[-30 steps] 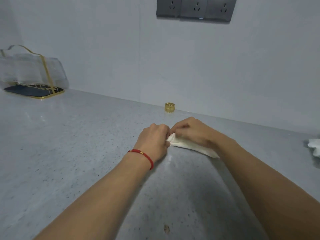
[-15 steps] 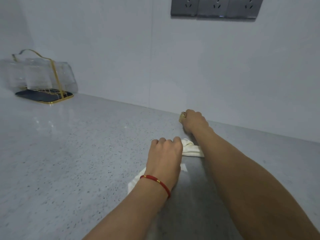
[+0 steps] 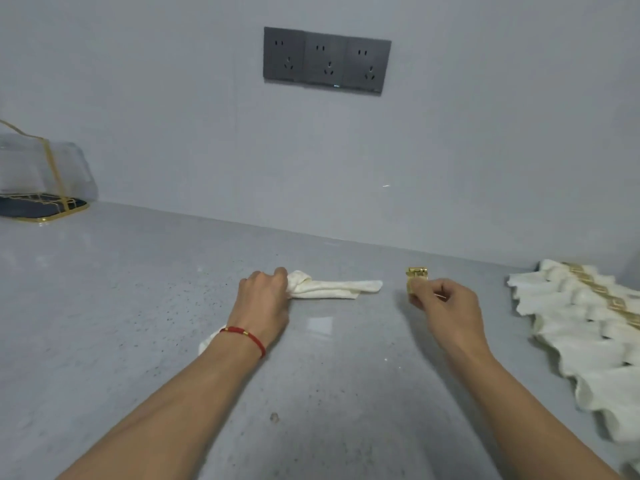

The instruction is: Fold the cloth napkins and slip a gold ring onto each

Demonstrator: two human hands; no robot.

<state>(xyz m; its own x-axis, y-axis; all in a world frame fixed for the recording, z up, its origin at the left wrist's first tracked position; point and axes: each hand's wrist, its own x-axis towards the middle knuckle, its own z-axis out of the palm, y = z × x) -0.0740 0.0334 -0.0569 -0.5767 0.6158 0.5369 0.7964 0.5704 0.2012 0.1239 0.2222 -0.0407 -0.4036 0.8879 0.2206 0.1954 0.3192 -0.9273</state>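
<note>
So the person was standing at a grey speckled counter (image 3: pixel 104 306) that ran up to a plain grey wall (image 3: pixel 173 116). Their left hand (image 3: pixel 265 303) was curled round the bunched middle of a cream napkin (image 3: pixel 332 288), pinning it down on the counter roughly halfway along the back edge, not far from the wall. One rolled end of the napkin poked out to the right of the fist, lying flat, and a bit of the other end showed under the wrist toward the near side. There was a red string bracelet (image 3: pixel 246 336) with a little gold bead on that wrist.

The right hand (image 3: pixel 445 306) was off to the right of the napkin, clear of it, pinching a gold ring (image 3: pixel 415 279) between thumb and fingertips. The ring looked lifted a little off the counter, though I couldn't say for sure. It hadn't been put on the napkin yet.

Over by the right edge of the counter lay a row of finished napkins (image 3: pixel 581 327), cream ones, overlapping each other, each with a gold band round its middle. The row ran from near the back toward the front right corner.

At the far left corner, against the wall, sat a clear plastic cover (image 3: pixel 41 168) with a gold handle on a dark gold-rimmed tray (image 3: pixel 38 208). Up on the wall above the napkin was a dark strip of three outlets (image 3: pixel 327 60).
</note>
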